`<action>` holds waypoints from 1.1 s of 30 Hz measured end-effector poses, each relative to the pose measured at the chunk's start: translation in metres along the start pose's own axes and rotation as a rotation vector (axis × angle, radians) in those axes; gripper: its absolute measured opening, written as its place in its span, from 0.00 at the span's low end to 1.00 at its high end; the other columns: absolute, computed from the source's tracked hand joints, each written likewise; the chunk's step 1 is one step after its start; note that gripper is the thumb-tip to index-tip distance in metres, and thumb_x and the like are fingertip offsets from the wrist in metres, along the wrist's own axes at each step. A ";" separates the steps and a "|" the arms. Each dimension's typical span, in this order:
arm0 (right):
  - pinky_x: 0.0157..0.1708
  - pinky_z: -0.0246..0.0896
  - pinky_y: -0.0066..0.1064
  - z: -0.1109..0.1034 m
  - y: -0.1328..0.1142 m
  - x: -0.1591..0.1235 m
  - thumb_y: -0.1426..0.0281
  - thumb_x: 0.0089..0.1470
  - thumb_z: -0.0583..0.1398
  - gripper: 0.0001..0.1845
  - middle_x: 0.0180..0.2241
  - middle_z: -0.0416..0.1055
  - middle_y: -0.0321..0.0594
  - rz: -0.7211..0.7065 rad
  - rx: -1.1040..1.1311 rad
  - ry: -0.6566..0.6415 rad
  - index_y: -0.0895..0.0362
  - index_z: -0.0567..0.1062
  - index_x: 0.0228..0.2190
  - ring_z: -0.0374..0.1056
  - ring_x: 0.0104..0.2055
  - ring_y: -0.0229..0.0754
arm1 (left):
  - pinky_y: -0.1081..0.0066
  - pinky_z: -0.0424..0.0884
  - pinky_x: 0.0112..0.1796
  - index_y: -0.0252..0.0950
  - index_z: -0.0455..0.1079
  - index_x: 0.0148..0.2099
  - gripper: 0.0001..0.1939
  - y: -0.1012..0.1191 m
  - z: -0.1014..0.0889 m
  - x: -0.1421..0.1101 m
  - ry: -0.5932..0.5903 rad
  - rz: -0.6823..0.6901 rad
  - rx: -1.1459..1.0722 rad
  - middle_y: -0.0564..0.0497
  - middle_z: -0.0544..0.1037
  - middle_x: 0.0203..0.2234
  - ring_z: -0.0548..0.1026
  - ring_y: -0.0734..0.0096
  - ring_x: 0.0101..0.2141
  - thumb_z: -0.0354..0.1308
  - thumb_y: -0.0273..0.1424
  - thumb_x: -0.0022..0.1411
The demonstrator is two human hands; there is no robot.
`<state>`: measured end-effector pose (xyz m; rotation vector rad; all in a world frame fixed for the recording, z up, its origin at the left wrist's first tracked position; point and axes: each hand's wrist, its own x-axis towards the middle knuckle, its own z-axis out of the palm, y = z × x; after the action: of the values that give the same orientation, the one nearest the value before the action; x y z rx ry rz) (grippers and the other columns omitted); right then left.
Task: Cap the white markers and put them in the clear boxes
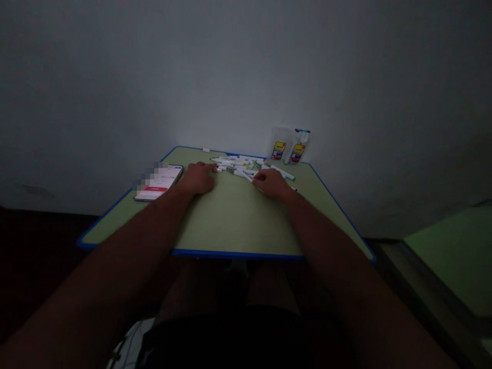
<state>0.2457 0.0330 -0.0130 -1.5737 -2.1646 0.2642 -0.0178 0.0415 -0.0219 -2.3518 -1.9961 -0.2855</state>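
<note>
A pile of white markers (234,161) with coloured caps lies toward the far side of the green table. My left hand (198,178) rests at the pile's left end, index finger stretched toward some small pieces like marker caps (217,168); whether it touches them I cannot tell. At the right front of the pile, my right hand (270,183) has its thumb and fingers closed on a white marker (246,175) that slants to the left. Another marker (283,172) with a green end lies just beyond this hand.
On the left of the table (238,225) lies a phone (159,182) with a lit screen. Two clear marker packs, one on the left (279,146) and one holding some markers (298,147), stand against the wall. A pink-capped piece (206,150) lies near the back edge.
</note>
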 end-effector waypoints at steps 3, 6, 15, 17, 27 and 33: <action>0.36 0.63 0.29 -0.005 0.006 0.003 0.68 0.51 0.64 0.08 0.30 0.78 0.38 0.083 0.192 0.023 0.58 0.82 0.31 0.71 0.33 0.39 | 0.57 0.57 0.60 0.39 0.61 0.69 0.32 0.001 0.002 0.000 -0.016 0.028 0.020 0.39 0.70 0.61 0.67 0.51 0.59 0.49 0.33 0.63; 0.31 0.61 0.28 -0.007 0.012 0.004 0.68 0.48 0.65 0.07 0.26 0.75 0.36 0.146 0.330 0.035 0.59 0.81 0.28 0.68 0.28 0.37 | 0.57 0.56 0.61 0.38 0.61 0.69 0.32 0.001 0.002 0.000 -0.017 0.041 0.021 0.39 0.70 0.61 0.66 0.52 0.60 0.48 0.33 0.63; 0.18 0.53 0.23 -0.009 0.008 0.002 0.71 0.47 0.66 0.05 0.22 0.73 0.35 0.265 0.710 -0.020 0.60 0.76 0.29 0.61 0.18 0.32 | 0.58 0.57 0.61 0.35 0.66 0.66 0.29 0.004 -0.002 -0.001 0.003 0.046 0.019 0.38 0.71 0.60 0.67 0.54 0.61 0.49 0.31 0.62; 0.17 0.52 0.23 -0.011 0.004 0.000 0.72 0.48 0.66 0.06 0.22 0.74 0.35 0.290 0.769 -0.033 0.59 0.75 0.31 0.61 0.18 0.32 | 0.59 0.59 0.60 0.33 0.68 0.64 0.29 0.005 -0.003 -0.002 0.025 0.034 -0.008 0.38 0.73 0.59 0.69 0.53 0.59 0.51 0.29 0.61; 0.14 0.52 0.23 -0.012 0.007 0.000 0.71 0.48 0.69 0.06 0.17 0.66 0.31 0.271 0.836 -0.093 0.60 0.78 0.30 0.56 0.16 0.31 | 0.62 0.67 0.56 0.40 0.70 0.62 0.29 0.008 -0.009 -0.007 0.050 -0.032 -0.114 0.45 0.78 0.52 0.75 0.55 0.52 0.56 0.28 0.57; 0.14 0.52 0.22 -0.011 0.010 -0.001 0.68 0.46 0.71 0.09 0.18 0.66 0.32 0.288 0.817 -0.088 0.59 0.79 0.27 0.57 0.17 0.30 | 0.61 0.67 0.57 0.36 0.73 0.60 0.26 0.008 -0.008 -0.005 0.026 -0.016 -0.071 0.43 0.79 0.52 0.75 0.52 0.53 0.55 0.30 0.59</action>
<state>0.2591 0.0344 -0.0074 -1.3606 -1.5391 1.1551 -0.0114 0.0339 -0.0142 -2.3609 -2.0267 -0.3916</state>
